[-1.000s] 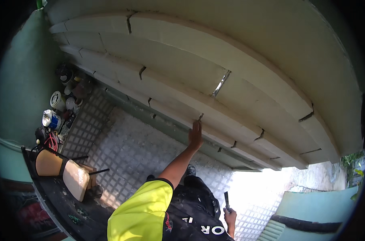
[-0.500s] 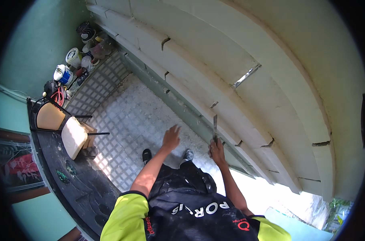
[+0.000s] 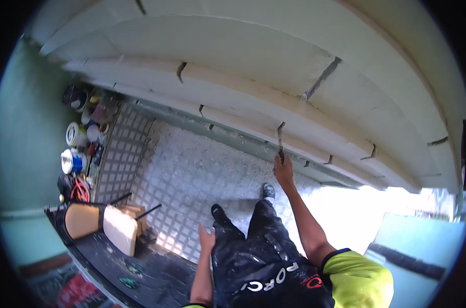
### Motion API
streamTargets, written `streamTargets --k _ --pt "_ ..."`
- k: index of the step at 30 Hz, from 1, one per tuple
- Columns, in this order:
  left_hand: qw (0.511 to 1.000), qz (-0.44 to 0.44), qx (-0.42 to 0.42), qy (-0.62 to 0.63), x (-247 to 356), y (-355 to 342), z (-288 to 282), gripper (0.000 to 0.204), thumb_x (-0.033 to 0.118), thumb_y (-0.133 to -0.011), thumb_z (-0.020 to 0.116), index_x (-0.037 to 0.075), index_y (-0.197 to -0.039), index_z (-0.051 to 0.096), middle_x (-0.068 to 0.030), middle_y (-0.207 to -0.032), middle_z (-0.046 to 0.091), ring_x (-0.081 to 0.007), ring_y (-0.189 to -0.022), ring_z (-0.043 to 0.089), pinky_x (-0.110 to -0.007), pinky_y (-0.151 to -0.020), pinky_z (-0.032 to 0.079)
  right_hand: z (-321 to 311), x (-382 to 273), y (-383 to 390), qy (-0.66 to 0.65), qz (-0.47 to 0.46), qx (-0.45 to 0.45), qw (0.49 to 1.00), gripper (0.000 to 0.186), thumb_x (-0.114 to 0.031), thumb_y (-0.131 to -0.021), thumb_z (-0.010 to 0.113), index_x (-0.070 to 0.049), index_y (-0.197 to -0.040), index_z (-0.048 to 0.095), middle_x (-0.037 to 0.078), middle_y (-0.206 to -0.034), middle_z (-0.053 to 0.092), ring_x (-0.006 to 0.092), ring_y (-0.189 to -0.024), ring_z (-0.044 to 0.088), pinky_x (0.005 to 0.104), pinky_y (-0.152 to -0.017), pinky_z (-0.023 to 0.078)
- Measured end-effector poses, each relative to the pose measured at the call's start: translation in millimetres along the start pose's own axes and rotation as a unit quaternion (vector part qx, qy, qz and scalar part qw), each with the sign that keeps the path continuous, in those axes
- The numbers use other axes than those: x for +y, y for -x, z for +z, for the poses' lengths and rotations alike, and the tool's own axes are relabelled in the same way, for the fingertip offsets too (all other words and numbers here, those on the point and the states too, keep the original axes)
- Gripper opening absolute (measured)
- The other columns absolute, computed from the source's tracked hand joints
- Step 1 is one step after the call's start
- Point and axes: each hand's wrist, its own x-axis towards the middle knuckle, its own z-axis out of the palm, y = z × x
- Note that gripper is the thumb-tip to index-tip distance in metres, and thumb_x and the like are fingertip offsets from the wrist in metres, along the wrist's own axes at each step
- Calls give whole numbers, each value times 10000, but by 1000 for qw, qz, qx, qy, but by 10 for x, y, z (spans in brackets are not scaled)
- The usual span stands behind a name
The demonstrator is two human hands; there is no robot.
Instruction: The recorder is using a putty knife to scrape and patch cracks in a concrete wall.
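Note:
My right hand [image 3: 283, 169] is closed around the dark handle of a narrow flat-bladed tool [image 3: 280, 138]. Its thin blade points up and away from me, with the tip at a dark slot in the lower ledge of the pale, ridged wall [image 3: 243, 117]. Whether the tip sits inside the slot or only in front of it is unclear. Beside my left thigh, my left hand [image 3: 206, 238] hangs empty, its fingers apart. Several more dark slots [image 3: 181, 72] and a long diagonal gap [image 3: 321, 79] break the wall's ledges.
Paint buckets [image 3: 74, 160] and other containers crowd the far-left corner, with a coiled red hose [image 3: 80, 190] near them. A chair with a pale seat [image 3: 121, 230] lies by a dark table [image 3: 161, 272] at the left. Dust and debris cover parts of the floor [image 3: 184, 159].
My body and view have turned, so the wall runs more across the picture. My right hand has raised the blade to the slot. My left hand has dropped back beside my thigh.

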Motion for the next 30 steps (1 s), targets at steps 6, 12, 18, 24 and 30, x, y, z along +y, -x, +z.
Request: streamTargets --k 6,12,18,24,30 --pt "989 110 -94 8 -103 -204 196 580 150 -846 660 -32 -1345 427 -274 -1327 465 -425 -1288 417 -457 -1119 320 56 -180 65 103 -31 112 988 262 -228 -964 525 26 -1011 567 253 -822 645 501 -818 595 535 -734 449" --pt "978 143 -151 10 -669 -383 389 547 96 -836 669 15 -1337 465 -224 -1311 488 -382 -1231 478 -426 -1053 406 299 -597 -80 135 41 104 985 294 -236 -983 498 51 -979 562 289 -840 642 502 -862 606 555 -756 453" --pt "977 33 -183 106 -752 -428 465 500 71 -881 653 46 -1350 480 -177 -1313 483 -290 -1160 558 -405 -924 495 506 -395 -97 83 6 146 986 267 -193 -989 490 70 -947 497 329 -733 625 505 -728 637 549 -638 523" --pt "982 22 -179 63 -816 -348 413 455 81 -894 641 57 -1329 509 -155 -1295 513 -283 -1164 566 -391 -902 494 613 -268 39 55 20 156 986 271 -203 -986 502 63 -936 504 315 -748 637 501 -736 640 549 -648 534" --pt "979 11 -192 68 -815 -281 494 422 71 -926 606 44 -1334 505 -152 -1319 545 -238 -1192 550 -332 -922 478 435 -346 -403 80 22 184 979 303 -240 -979 522 58 -929 511 311 -762 643 494 -757 647 548 -671 540"
